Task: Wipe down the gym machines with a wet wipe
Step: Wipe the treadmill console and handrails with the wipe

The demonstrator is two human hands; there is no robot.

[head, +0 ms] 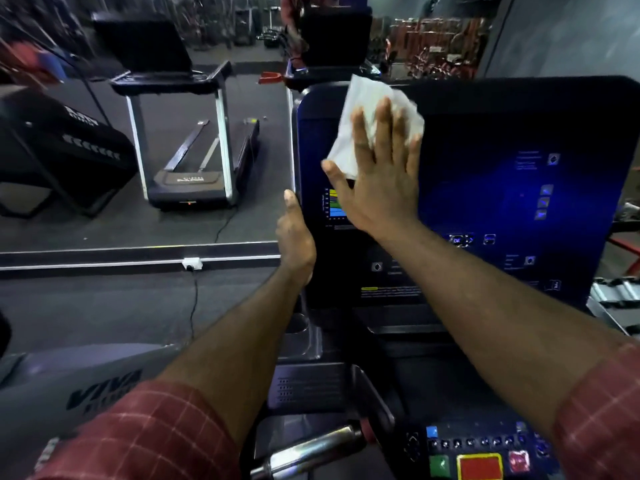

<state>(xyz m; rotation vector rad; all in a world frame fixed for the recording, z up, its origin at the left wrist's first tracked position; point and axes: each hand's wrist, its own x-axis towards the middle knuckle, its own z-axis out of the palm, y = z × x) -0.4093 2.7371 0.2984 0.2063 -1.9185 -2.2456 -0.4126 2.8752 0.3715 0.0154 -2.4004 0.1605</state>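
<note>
A white wet wipe (360, 109) lies flat against the upper left of the treadmill's dark console screen (491, 188). My right hand (377, 171) presses it there with straight, spread fingers. My left hand (294, 233) grips the left edge of the console, thumb up along the frame; its fingers are hidden behind the panel. The screen shows blue icons and a small coloured chart beside my right wrist.
Below the screen sit a button panel (481, 452) with green and red keys and a chrome handlebar (311, 448). A wall mirror on the left reflects another treadmill (194, 140). A power socket (192, 263) with a cable sits at the mirror's base.
</note>
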